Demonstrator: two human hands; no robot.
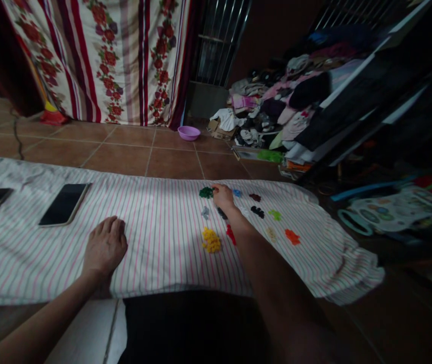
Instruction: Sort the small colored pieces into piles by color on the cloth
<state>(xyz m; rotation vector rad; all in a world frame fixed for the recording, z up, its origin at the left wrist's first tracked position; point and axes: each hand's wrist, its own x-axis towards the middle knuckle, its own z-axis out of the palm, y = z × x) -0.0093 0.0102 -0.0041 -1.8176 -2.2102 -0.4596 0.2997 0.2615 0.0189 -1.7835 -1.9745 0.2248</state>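
My right hand reaches over the striped cloth, its fingertips pinched together at the right edge of a pile of small dark green pieces. Whatever is between those fingertips is too small to make out. Under and beside that wrist lie grey pieces, dark pieces and red pieces, partly hidden by the arm. Closer to me is a larger heap of yellow pieces. My left hand lies palm down on the cloth, fingers resting flat, holding nothing.
Right of the arm are small piles: blue, brown, black, lime green, beige and orange. Two phones, one nearer, lie at left. Beyond are a purple basin and heaped clothes.
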